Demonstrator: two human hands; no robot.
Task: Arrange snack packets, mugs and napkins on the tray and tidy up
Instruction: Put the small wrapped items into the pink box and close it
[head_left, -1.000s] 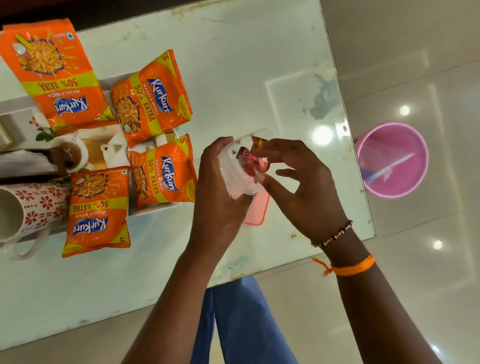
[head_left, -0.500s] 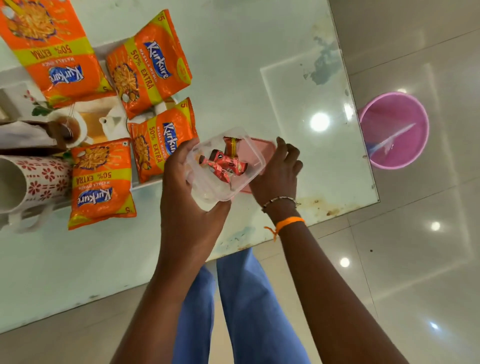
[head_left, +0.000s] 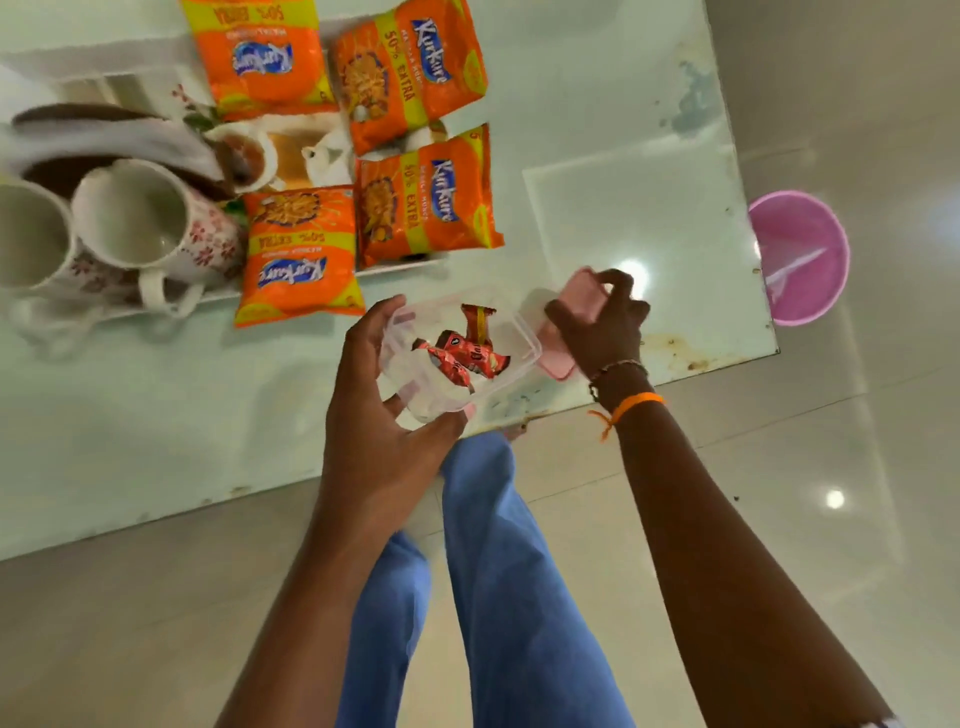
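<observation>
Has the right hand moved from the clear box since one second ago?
Yes. The right hand left the clear box opening and went right, toward the pink bin, gripping the pink lid.

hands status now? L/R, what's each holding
Left hand: closed around the clear container, red wrapped sweets inside.
Right hand: closed on the pink lid, next to the container.

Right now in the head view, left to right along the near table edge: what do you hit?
Mugs → left hand → clear box of candies → pink lid in right hand → pink bin on the floor.
</observation>
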